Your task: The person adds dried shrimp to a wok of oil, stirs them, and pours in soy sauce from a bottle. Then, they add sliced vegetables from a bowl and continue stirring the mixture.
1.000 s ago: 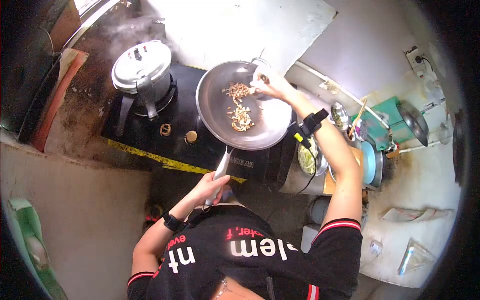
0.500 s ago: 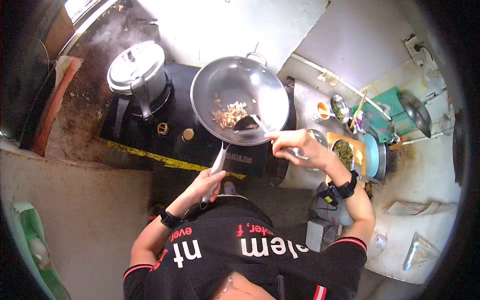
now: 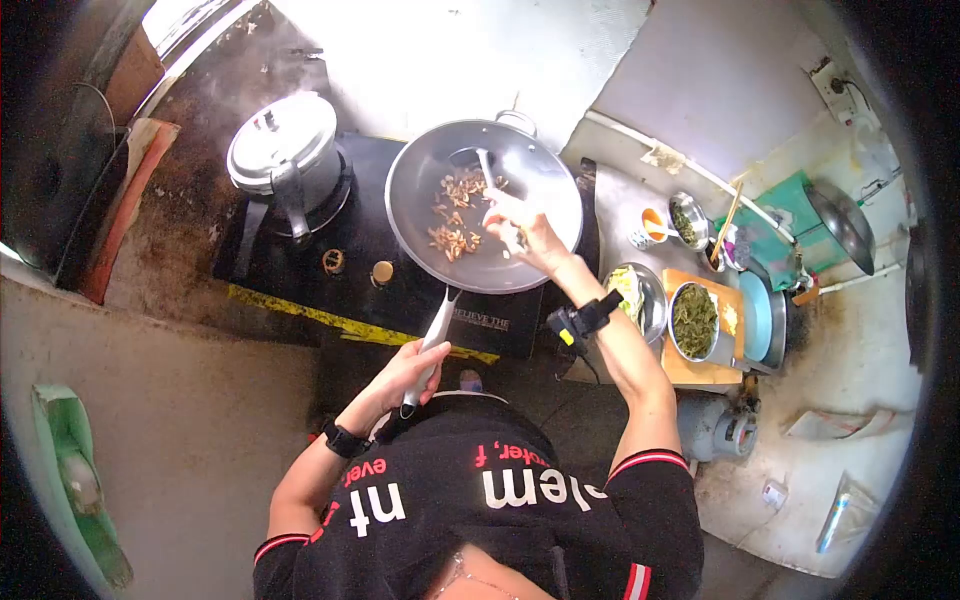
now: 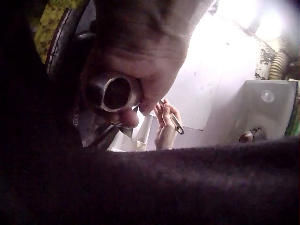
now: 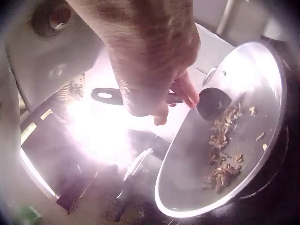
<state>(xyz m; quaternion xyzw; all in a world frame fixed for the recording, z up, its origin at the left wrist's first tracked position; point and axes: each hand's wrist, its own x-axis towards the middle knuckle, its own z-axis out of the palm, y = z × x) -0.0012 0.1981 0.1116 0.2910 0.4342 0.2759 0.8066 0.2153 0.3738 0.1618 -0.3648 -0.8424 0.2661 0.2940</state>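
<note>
My left hand [image 3: 405, 372] grips the pale handle [image 3: 437, 325] of a wide grey wok [image 3: 545, 175] on the black stove; the handle's hollow end [image 4: 117, 93] pokes out of the fist in the left wrist view. Over the wok's right half, my right hand [image 3: 530, 238] holds a spatula [image 5: 213, 104] with a dark blade. Its looped handle end [image 5: 104, 96] sticks out behind the fingers. The blade rests toward the far side of the wok, beside small browned strips of food [image 3: 455, 242], which lie scattered in a loose band across the bottom.
Left of the wok stands a steaming pressure cooker [image 3: 285, 150]. On the right counter are a bowl of dark greens [image 3: 695, 322], a wooden board [image 3: 735, 350], a dish of pale shredded vegetable [image 3: 627, 290] and a cup [image 3: 652, 225]. A gas cylinder [image 3: 715, 425] stands below.
My right hand drew the spatula from the far side toward the near right, then went forward over the wok again. The food gathered nearer, then spread out. My left hand keeps its grip.
</note>
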